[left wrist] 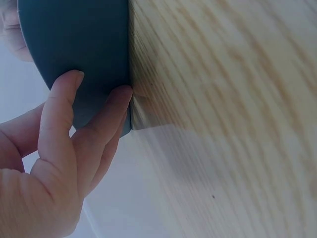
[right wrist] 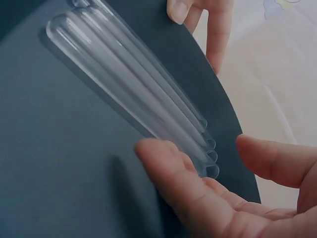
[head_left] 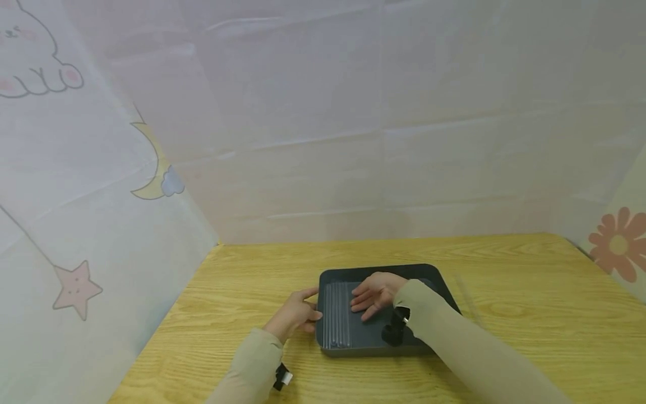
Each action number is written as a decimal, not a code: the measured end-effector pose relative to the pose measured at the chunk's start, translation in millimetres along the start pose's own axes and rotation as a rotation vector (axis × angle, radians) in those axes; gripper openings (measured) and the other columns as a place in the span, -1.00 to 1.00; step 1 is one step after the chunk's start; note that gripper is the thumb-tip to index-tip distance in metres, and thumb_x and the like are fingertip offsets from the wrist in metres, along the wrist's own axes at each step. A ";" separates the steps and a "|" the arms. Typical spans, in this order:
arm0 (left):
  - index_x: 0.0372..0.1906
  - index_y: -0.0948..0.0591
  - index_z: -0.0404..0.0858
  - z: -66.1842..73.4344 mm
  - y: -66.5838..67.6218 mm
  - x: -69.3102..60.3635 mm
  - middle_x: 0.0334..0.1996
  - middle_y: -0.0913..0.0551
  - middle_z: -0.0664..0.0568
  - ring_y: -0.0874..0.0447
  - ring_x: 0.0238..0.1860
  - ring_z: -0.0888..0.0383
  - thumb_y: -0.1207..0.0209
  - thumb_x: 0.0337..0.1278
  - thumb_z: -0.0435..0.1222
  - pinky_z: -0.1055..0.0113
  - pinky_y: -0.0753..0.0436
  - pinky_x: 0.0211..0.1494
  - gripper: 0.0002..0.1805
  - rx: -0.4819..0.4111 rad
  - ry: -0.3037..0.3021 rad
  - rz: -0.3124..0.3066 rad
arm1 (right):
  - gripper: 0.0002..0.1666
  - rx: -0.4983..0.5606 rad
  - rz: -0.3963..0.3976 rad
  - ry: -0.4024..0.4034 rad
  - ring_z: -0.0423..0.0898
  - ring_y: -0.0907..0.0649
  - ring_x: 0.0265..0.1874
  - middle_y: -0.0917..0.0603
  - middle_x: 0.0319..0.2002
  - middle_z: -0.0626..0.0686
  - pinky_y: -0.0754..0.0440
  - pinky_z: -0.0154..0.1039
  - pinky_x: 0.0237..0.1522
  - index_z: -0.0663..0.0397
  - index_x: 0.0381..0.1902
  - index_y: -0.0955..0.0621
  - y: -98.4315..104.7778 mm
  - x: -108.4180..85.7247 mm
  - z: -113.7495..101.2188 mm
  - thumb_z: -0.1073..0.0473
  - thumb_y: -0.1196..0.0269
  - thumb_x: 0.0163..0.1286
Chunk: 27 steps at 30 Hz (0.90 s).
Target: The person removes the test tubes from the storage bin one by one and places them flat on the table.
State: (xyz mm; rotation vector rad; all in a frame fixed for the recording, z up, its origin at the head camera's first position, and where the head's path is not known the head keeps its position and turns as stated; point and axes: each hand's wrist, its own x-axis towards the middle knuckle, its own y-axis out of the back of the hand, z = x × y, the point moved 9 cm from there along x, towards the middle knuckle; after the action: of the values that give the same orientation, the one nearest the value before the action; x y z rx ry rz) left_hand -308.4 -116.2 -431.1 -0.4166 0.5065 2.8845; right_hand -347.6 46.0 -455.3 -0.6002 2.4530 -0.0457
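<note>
A dark grey tray (head_left: 373, 352) lies on the wooden table. Several clear tubes (head_left: 336, 314) lie side by side along its left wall, rounded ends showing in the right wrist view (right wrist: 124, 79). My left hand (head_left: 298, 314) touches the tray's left side from outside, its fingertips on the wall (left wrist: 74, 29) in the left wrist view. Inside the tray, my right hand (head_left: 375, 294) is just right of the tubes, fingers extended and spread. In the right wrist view, its fingers (right wrist: 183, 183) are beside the tubes' lower ends; whether they touch is unclear. It grips nothing.
The wooden table (head_left: 530, 292) extends around the tray. Behind it hangs a pale sheet (head_left: 378, 140) with printed figures at the sides. A faint clear strip (head_left: 466, 292) lies on the table right of the tray.
</note>
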 end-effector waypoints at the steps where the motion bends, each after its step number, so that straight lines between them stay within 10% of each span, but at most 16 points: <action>1: 0.44 -0.25 -0.39 0.2 -0.1 0.0 -0.04 -0.62 -0.32 -0.69 -0.28 0.04 -0.13 0.14 -0.65 0.32 -0.64 -0.47 -0.28 0.001 -0.001 0.000 | -0.48 -0.003 -0.001 -0.001 0.40 -0.37 0.25 -0.30 0.23 0.60 -0.41 0.27 0.14 0.67 0.31 -0.16 -0.2 0.8 0.1 0.43 0.05 0.51; 27: 0.44 -0.22 -0.43 1.3 0.1 -1.0 -0.01 -0.61 -0.37 -0.71 -0.22 -0.02 -0.13 0.14 -0.64 0.26 -0.68 -0.40 -0.28 -0.009 -0.025 -0.021 | -0.59 -0.263 0.140 -0.012 0.15 -0.70 -0.17 -0.67 -0.13 0.35 -0.67 0.04 -0.16 0.52 0.11 -0.52 -1.8 18.0 -6.9 0.35 -0.23 0.37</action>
State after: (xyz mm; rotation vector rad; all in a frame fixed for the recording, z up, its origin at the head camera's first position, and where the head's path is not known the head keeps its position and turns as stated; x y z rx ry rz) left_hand -307.8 -116.0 -429.5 -0.3843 0.4817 2.8689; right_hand -363.6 35.9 -459.4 -0.5353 2.5020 0.3398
